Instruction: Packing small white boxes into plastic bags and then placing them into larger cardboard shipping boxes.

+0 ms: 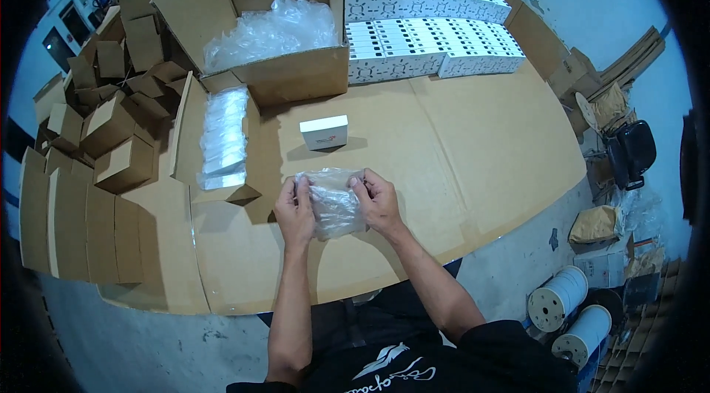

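Note:
Between my two hands is a clear plastic bag (pixel 336 204), wrinkled and see-through, held over the near part of the table. My left hand (pixel 297 209) pinches its left edge, thumb on top. On the opposite side my right hand (pixel 377 202) grips the upper right edge the same way. Whether anything lies inside the bag I cannot tell. Just beyond it a small white box (pixel 324 133) stands upright on the cardboard-covered table (pixel 414 164). To the left, an open carton (pixel 251 149) holds a row of white boxes in clear bags (pixel 224 138).
A large open carton (pixel 296 79) full of clear plastic bags (pixel 274 31) stands at the back. Stacked white boxes (pixel 436 45) line the far right. Empty brown cartons (pixel 122 164) crowd the left side. Cable spools (pixel 558 297) and a black chair (pixel 631 153) are off the right edge.

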{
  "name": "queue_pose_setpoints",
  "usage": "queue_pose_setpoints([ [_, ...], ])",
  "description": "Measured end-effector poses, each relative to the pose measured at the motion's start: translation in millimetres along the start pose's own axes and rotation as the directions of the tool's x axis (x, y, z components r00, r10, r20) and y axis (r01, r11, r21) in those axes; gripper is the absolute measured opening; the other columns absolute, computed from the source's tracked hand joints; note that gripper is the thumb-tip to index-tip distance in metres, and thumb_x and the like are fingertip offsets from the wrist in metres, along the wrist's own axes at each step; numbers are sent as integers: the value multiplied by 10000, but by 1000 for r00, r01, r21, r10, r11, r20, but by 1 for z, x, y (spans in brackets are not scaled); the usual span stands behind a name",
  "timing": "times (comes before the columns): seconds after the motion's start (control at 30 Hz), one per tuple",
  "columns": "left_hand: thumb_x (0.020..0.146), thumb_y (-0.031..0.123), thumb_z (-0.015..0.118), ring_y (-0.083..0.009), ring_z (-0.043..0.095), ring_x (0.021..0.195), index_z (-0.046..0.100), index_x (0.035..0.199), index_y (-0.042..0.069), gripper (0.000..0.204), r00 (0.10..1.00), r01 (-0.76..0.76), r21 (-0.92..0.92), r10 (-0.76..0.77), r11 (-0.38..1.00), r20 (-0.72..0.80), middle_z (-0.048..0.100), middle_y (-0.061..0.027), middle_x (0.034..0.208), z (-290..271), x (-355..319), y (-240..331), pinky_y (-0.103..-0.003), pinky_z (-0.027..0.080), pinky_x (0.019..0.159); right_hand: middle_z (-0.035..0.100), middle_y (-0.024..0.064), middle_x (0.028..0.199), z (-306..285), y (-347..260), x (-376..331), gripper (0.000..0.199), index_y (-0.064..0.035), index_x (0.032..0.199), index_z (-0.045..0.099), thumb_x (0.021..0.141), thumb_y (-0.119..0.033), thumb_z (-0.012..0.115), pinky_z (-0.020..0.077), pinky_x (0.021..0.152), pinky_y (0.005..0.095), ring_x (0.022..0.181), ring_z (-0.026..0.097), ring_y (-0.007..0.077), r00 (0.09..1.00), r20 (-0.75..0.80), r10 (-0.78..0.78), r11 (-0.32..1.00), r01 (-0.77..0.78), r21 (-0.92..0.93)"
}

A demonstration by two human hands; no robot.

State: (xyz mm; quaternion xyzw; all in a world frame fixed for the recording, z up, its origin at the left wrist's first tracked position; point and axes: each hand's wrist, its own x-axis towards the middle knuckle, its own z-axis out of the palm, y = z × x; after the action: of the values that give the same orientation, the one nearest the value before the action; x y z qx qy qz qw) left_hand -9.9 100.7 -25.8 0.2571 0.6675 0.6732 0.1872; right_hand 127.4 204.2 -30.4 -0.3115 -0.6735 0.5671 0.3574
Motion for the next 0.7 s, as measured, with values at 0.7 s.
queue_pose_setpoints([
  [0.7, 1041, 191, 619, -89, 546, 760, 589, 1031, 8, 186, 996, -72, -44, 70, 996, -63, 613, -25, 854, 10, -5, 5, -252, 461, 682, 664, 3, 912, -4, -8, 8, 155, 11, 1091, 647, 1016, -124, 646, 497, 706, 253, 832, 603, 69, 994, 65, 86, 906, -105, 409],
])
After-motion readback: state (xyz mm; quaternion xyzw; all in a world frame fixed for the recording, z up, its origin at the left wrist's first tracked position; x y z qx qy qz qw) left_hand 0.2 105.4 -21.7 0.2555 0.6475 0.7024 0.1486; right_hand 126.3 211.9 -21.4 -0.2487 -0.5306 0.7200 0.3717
